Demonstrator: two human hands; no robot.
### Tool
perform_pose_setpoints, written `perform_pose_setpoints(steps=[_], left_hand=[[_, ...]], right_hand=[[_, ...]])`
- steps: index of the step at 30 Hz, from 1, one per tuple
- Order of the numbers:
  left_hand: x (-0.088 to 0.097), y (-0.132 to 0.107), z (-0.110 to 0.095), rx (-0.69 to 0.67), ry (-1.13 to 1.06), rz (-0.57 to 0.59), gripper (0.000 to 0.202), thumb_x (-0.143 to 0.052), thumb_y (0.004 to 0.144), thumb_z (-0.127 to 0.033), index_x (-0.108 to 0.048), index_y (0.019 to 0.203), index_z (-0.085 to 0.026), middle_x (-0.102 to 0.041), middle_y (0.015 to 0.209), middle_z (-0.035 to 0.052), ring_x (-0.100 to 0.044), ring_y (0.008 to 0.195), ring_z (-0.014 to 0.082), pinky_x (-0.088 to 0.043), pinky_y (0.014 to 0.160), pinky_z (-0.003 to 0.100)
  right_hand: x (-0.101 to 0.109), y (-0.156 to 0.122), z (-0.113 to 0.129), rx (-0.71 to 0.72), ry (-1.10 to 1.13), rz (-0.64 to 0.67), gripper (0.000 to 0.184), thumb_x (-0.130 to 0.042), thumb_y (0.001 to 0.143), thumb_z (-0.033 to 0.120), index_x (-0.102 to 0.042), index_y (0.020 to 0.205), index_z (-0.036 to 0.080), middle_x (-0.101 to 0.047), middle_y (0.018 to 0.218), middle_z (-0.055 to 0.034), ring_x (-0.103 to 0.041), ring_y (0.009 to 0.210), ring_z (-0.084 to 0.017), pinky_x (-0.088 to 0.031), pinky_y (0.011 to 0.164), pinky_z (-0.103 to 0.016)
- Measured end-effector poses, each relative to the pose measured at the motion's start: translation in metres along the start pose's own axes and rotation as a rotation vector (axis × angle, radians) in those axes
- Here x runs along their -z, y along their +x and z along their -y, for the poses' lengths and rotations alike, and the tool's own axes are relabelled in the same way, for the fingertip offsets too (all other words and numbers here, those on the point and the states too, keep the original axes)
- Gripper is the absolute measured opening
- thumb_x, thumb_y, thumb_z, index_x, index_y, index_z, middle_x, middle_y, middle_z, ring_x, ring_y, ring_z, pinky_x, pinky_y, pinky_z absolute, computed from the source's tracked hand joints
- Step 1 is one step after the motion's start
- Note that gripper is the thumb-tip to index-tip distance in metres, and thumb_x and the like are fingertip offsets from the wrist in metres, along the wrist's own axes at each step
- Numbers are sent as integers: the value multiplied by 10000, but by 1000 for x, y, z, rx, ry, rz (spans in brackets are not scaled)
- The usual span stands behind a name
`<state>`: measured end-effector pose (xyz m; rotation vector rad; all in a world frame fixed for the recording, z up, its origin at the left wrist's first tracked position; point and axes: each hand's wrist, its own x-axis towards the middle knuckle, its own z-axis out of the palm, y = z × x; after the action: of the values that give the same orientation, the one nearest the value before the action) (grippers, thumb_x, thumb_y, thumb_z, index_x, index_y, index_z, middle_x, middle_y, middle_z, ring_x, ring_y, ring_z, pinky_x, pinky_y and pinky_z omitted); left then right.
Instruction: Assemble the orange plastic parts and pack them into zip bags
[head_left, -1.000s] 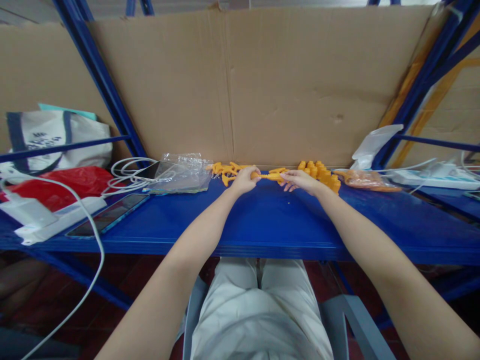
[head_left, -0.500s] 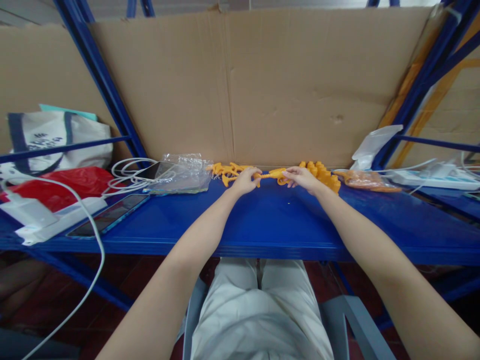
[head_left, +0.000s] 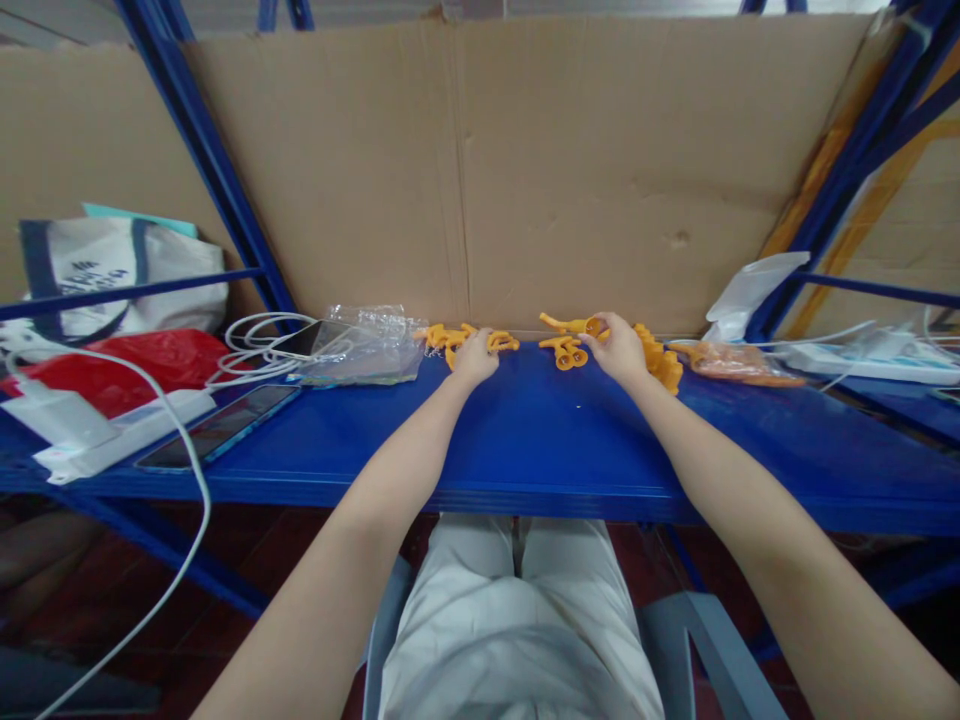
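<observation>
A person in pale trousers [head_left: 480,600], seated in a grey chair [head_left: 712,625], reached across a blue, smooth-faced surface [head_left: 540,440] backed by a tall brown cardboard panel [head_left: 570,180] between blue metal posts [head_left: 214,170]. Toward the far edge, the right hand's [head_left: 621,350] fingers pinched the wide, open end of an orange horn-shaped piece [head_left: 564,323], its narrow end pointing left; orange round-mouthed pieces [head_left: 568,356] lay just nearer. The left hand [head_left: 474,362] was over a cluster of orange slender pieces [head_left: 503,342]; whether its fingers gripped one could not be told. More orange knobbed pieces [head_left: 661,362] sat to the right. At left were a clear plastic bag [head_left: 371,345], a dark flat phone [head_left: 232,428], a white power strip [head_left: 169,415] and a crumpled red bag [head_left: 157,365].
</observation>
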<state>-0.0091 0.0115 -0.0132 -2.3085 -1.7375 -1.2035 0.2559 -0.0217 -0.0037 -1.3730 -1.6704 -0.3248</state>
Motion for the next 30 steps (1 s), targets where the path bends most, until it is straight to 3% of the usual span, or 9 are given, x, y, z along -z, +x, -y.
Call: perform_pose_setpoints(steps=[6, 14, 20, 26, 30], left_hand=[[8, 0, 9, 136, 78, 27, 402, -564, 819, -86, -665, 1197, -173, -698, 1250, 94, -624, 1210, 220, -465, 1046, 294], [10, 1, 23, 258, 98, 58, 335, -610, 800, -137, -707, 1118, -176, -726, 1194, 128, -660, 1158, 273, -508, 987, 355], [5, 2, 31, 286, 94, 102, 405, -661, 698, -88, -742, 1078, -205, -744, 1148, 136, -676, 1127, 334, -531, 968, 424], [7, -1, 29, 256, 149, 145, 458, -643, 707, -57, -732, 1129, -213, -739, 1154, 125, -672, 1138, 305, -521, 995, 387], [12, -2, 24, 300, 162, 128, 344, -665, 729, -68, -736, 1027, -225, -718, 1200, 115, -640, 1188, 295, -514, 1001, 403]], right_hand=[[4, -11, 27, 50, -313, 136, 361, -517, 950, 353, -579, 1258, 175, -653, 1183, -175, -630, 1011, -326, -456, 783, -398], [-5, -20, 56, 206, -546, 330, 306, -451, 980, 266, -588, 1224, 142, -669, 1112, -191, -621, 1012, -313, -371, 793, -374], [-8, -22, 64, 291, -630, 437, 385, -282, 1021, 192, -592, 1241, 128, -668, 1155, -207, -615, 1042, -313, -346, 809, -395], [-6, -22, 68, 355, -660, 503, 403, -300, 1004, 122, -585, 1289, 107, -658, 1214, -215, -599, 1102, -319, -334, 839, -396], [-5, -21, 68, 361, -644, 528, 385, -333, 1004, 136, -598, 1277, 76, -655, 1227, -221, -590, 1127, -320, -342, 857, -396]])
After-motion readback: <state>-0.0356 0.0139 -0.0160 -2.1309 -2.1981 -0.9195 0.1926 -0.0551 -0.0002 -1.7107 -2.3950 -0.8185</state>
